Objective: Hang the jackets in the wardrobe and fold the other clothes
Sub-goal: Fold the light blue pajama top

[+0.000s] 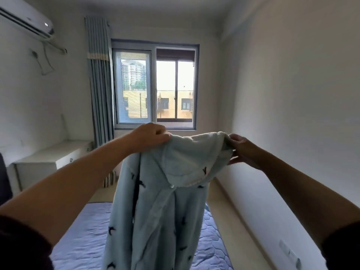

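A light blue fleece garment (161, 215) with small dark bird prints, a wide collar and a front button hangs in the air before me. My left hand (150, 136) grips its top left shoulder. At the top right edge my right hand (242, 150) pinches the fabric. The garment hangs full length over the bed and its lower end runs out of the frame. No wardrobe or hanger is in view.
A bed with a purple quilted mattress (83, 240) lies below the garment. A white desk (50, 158) stands at the left wall, with a grey-blue curtain (99, 84) and a window (155, 86) behind. A strip of floor (239, 230) runs along the right wall.
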`<state>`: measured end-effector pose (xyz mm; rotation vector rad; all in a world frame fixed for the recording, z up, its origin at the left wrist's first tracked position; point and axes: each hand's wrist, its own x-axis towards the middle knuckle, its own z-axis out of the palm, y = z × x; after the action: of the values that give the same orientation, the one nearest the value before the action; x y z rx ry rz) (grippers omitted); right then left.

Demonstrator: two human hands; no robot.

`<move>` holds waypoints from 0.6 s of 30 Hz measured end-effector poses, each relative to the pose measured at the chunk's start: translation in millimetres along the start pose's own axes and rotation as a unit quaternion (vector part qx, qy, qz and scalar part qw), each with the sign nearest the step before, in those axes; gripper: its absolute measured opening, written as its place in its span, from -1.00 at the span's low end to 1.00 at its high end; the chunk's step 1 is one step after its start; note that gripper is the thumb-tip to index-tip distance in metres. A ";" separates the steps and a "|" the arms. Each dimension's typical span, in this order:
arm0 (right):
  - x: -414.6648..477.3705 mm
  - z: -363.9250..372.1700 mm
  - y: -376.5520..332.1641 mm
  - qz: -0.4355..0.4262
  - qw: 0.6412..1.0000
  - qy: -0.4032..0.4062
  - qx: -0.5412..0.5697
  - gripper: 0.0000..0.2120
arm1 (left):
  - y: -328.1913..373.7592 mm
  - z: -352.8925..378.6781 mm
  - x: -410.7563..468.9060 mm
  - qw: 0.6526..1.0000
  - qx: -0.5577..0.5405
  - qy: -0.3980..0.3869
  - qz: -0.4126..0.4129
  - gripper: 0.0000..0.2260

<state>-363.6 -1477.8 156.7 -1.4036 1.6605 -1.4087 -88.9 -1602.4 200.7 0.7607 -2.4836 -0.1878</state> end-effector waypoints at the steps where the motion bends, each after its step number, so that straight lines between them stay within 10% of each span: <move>1: 2.6 3.2 -5.9 -0.019 0.999 0.034 -0.004 -0.79 | -3.4 -0.5 -5.3 0.999 0.009 -0.038 0.001 -0.59; 6: 9.7 34.4 -29.0 -0.031 0.981 0.050 0.187 -0.81 | -3.5 8.0 -14.9 0.998 0.007 -0.059 -0.001 -0.75; 12: 7.1 65.0 25.0 0.012 0.962 -0.145 0.230 0.03 | 3.7 -21.0 -10.7 0.972 -0.224 0.065 -0.039 -0.91; 18: 3.0 88.4 48.8 -0.007 0.982 -0.183 0.053 -0.73 | 10.0 -31.7 -7.1 0.953 -0.293 0.055 -0.043 -0.91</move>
<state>-304.2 -1517.1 85.1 -1.5088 1.3233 -1.1452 -72.0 -1589.5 227.2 0.5956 -2.1147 -0.8459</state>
